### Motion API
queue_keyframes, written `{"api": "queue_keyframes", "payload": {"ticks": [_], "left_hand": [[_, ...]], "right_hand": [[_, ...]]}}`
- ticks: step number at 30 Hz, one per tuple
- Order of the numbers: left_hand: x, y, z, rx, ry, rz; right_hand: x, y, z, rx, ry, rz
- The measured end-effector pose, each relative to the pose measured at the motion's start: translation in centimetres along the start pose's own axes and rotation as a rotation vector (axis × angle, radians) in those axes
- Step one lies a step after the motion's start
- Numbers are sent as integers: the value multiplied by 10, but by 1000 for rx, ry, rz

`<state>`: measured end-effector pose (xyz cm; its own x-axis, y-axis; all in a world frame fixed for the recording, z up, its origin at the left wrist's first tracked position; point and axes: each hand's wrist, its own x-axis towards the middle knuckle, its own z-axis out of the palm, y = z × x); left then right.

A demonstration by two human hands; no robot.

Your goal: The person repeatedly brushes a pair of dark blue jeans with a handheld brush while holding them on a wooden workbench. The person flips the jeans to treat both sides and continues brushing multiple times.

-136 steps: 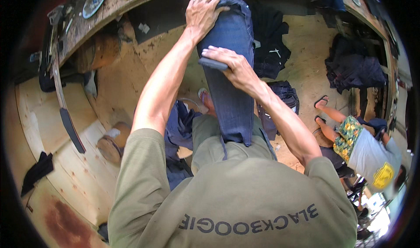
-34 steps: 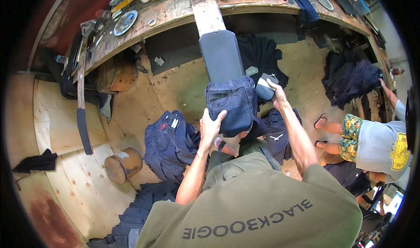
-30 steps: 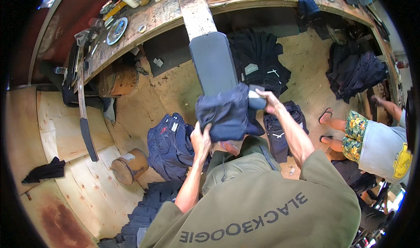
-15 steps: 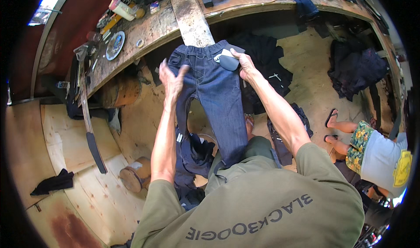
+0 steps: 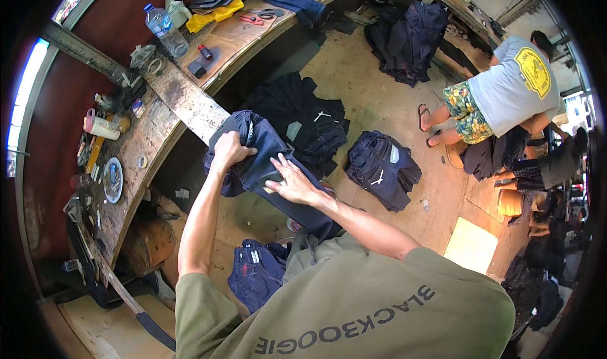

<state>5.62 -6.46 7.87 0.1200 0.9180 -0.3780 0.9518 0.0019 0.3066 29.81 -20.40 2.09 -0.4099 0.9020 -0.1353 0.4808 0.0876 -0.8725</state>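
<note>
A pair of dark blue jeans (image 5: pixel 297 213) lies over the end of a worn wooden board (image 5: pixel 193 106) and runs down toward my lap. My left hand (image 5: pixel 231 152) is closed on the bunched denim near the waist end. Lower on the same jeans, my right hand (image 5: pixel 294 182) rests with its fingers stretched out and spread. A small pale bit shows by its thumb; I cannot make out what it is. The grey patch-shaped piece held earlier is not plainly visible.
A curved workbench (image 5: pixel 165 122) carries a water bottle (image 5: pixel 165 30), a plate (image 5: pixel 113 179) and scissors (image 5: pixel 269 12). Dark garment piles (image 5: pixel 302 115) and folded jeans (image 5: pixel 383 169) lie on the floor. At the right, another person (image 5: pixel 506 90) bends over dark clothing.
My view has swung right. The jeans went from spread upright between both hands to bunched at the board's end. My left hand has closed on them; my right hand has left the grey piece and opened.
</note>
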Motion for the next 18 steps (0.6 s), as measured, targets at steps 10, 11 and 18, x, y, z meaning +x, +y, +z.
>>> {"api": "queue_keyframes", "payload": {"ticks": [10,11,18], "left_hand": [[10,-23,-6,-213,606,-172],[8,-21,5,-133,567,-206],[29,-41,52,-59,805,168]], "right_hand": [[62,-35,-38,95,-94,-133],[52,-36,-43,25,-96,-191],[57,-47,-28,-32,-341,-519]]}}
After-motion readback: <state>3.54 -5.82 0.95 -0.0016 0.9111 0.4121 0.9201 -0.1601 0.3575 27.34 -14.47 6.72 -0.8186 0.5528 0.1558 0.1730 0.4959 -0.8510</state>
